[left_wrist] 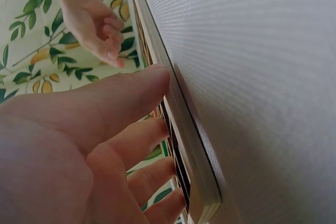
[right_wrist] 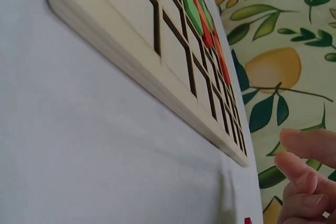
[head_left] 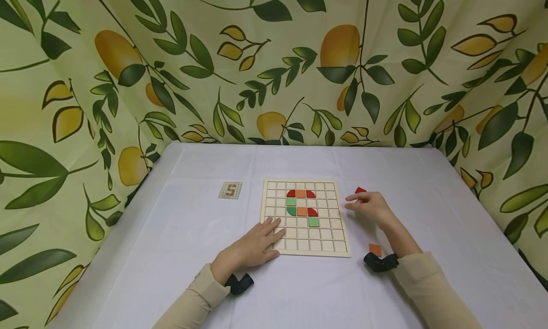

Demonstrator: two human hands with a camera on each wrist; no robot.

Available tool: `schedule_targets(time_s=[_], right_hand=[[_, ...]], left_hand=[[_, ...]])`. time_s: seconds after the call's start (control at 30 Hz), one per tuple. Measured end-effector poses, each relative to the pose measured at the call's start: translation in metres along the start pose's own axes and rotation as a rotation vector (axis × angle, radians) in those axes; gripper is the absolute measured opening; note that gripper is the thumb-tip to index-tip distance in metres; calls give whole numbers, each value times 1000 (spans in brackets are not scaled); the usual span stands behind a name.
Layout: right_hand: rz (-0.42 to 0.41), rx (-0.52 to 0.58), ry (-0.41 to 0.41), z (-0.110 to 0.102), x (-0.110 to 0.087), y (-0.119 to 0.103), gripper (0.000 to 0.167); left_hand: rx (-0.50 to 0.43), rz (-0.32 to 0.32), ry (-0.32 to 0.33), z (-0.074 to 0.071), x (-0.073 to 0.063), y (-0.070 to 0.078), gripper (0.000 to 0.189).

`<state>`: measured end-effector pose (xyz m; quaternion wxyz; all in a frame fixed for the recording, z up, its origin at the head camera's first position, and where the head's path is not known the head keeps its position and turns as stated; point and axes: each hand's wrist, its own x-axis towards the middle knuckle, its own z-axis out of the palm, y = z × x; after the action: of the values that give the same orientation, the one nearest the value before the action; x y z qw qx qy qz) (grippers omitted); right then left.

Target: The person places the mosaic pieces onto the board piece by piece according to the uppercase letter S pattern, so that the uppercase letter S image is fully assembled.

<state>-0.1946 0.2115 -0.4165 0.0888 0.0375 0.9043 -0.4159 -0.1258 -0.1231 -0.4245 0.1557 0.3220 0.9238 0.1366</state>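
Note:
A wooden grid board (head_left: 308, 253) lies on the table, bearing an S-like run of pieces: red rounded corners, orange squares (head_left: 301, 211), light green squares (head_left: 314, 222) and a dark green rounded corner (head_left: 291, 210). My left hand (head_left: 257, 241) rests with spread fingers on the board's near left corner; its thumb is along the front edge in the left wrist view. Just off the board's right edge hovers my right hand (head_left: 371, 208), nothing between its loosely bent fingers. A red piece (head_left: 360, 190) lies just beyond it, partly hidden by the fingers.
A small pattern card (head_left: 230, 190) showing an S on a grid lies left of the board. Near the right wrist is a loose orange square (head_left: 375, 250). Black wrist cameras (head_left: 381, 262) hang under both wrists. A leaf-printed curtain (head_left: 274, 72) surrounds the white-covered table (head_left: 192, 167).

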Motion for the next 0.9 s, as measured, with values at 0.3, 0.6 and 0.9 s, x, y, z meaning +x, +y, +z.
schedule_targets(time_s=[0.3,0.6,0.9], right_hand=[[70,44,39,-11,12,6,41],[115,61,38,-18,26,16,43],[181,71,65,-23,40,24,46]], left_hand=[[-2,0,-3,-1,0,0,55],[-19,49,29,-4,-5,0,55],[7,-2,-7,-1,-1,1,55]])
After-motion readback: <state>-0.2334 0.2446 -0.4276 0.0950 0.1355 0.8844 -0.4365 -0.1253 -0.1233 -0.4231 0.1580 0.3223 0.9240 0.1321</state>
